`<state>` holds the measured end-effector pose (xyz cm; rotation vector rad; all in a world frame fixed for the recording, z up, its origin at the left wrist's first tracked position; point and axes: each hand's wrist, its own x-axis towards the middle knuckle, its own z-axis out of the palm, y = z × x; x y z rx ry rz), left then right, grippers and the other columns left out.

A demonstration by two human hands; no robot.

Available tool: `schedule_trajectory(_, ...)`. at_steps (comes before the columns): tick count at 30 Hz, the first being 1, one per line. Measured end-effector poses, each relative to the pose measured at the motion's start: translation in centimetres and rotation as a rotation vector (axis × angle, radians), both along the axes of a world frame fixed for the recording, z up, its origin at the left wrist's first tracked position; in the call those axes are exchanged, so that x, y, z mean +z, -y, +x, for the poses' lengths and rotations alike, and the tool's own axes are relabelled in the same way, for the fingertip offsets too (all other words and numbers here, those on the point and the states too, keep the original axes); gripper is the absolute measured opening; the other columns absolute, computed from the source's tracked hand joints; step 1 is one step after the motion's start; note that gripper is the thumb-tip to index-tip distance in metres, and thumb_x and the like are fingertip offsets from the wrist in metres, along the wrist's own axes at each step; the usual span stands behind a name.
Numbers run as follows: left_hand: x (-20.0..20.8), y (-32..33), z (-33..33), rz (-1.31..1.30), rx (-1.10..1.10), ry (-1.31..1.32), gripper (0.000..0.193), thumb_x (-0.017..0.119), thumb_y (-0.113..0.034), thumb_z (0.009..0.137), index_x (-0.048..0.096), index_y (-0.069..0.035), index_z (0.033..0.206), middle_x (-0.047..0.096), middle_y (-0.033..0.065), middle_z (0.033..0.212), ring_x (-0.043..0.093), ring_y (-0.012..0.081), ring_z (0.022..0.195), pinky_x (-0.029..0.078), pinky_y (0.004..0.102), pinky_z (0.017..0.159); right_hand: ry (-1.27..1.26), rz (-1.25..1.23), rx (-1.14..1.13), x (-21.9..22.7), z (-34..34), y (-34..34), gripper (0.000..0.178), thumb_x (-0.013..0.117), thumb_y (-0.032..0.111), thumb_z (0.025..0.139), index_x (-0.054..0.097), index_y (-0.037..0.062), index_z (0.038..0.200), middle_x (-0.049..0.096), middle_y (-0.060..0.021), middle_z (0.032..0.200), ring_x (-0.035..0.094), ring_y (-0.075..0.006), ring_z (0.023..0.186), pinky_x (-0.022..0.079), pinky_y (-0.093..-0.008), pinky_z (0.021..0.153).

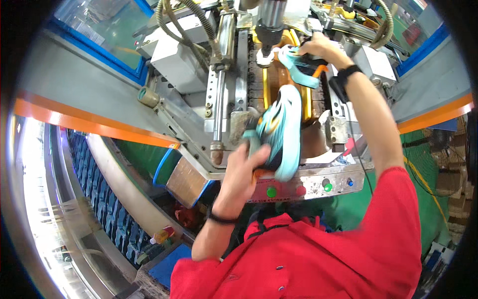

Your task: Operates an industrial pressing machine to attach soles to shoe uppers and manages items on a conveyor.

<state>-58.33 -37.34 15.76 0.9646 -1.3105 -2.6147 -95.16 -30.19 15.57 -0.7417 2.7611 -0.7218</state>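
My left hand is closed round the heel and collar of a light-blue and black running shoe. That shoe is tilted on its side at the machine's front, its pale sole facing right and its toe pointing away from me. Farther off, my right hand grips a second light-blue and black shoe over the machine's brown cavity. Yellow side pads flank this cavity. Close to the second shoe's left side, a metal press cylinder hangs down.
A metal panel with coloured push buttons runs along the machine's front edge. Pneumatic cylinders and coiled hoses stand to the left. Orange rails border the machine. A curved conveyor lies at far left, near a blue-edged board.
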Motion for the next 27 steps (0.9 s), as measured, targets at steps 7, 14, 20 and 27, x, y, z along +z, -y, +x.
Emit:
schedule_trajectory(7, 2.2, -2.4, 17.0, -0.211, 0.448, 0.066, 0.049, 0.063, 0.000, 0.085, 0.046, 0.006, 0.130, 0.060, 0.0094, 0.116, 0.060, 0.0167, 0.104, 0.046, 0.0310, 0.094, -0.245, 0.048, -0.182, -14.6, 1.6, 8.3, 0.050, 0.062, 0.028, 0.082, 0.048, -0.0035, 0.119, 0.065, -0.0293, 0.102, 0.066, -0.0403, 0.095, 0.053, -0.0449, 0.084)
schedule_trajectory(14, -0.9, -9.4, 24.7, -0.214, 0.959, 0.196, 0.035, 0.060, -0.005, 0.087, 0.054, 0.001, 0.122, 0.063, 0.0062, 0.106, 0.065, 0.0156, 0.092, 0.054, 0.0290, 0.078, -0.330, -0.138, 0.360, -7.9, 13.5, 4.3, 0.033, 0.059, 0.020, 0.083, 0.056, -0.0025, 0.106, 0.066, -0.0262, 0.086, 0.065, -0.0420, 0.083, 0.052, -0.0513, 0.073)
schedule_trajectory(20, -6.6, -15.9, 27.3, -0.100, 1.023, 0.210, 0.036, 0.064, -0.002, 0.087, 0.054, 0.005, 0.121, 0.063, 0.0082, 0.105, 0.064, 0.0174, 0.094, 0.054, 0.0331, 0.084, -0.127, -0.410, 0.856, -14.8, 34.3, -5.6, 0.017, 0.062, 0.006, 0.082, 0.062, 0.0055, 0.099, 0.063, -0.0150, 0.093, 0.061, -0.0351, 0.088, 0.049, -0.0430, 0.076)
schedule_trajectory(27, -5.9, -24.0, 32.9, 0.066, 1.258, 0.246, 0.034, 0.072, -0.004, 0.082, 0.058, 0.007, 0.111, 0.064, 0.0092, 0.095, 0.065, 0.0170, 0.083, 0.056, 0.0322, 0.070, -0.136, -0.250, 1.036, -28.2, 36.2, -4.8, 0.016, 0.056, 0.012, 0.085, 0.061, 0.0067, 0.100, 0.059, -0.0141, 0.104, 0.056, -0.0335, 0.101, 0.046, -0.0431, 0.085)
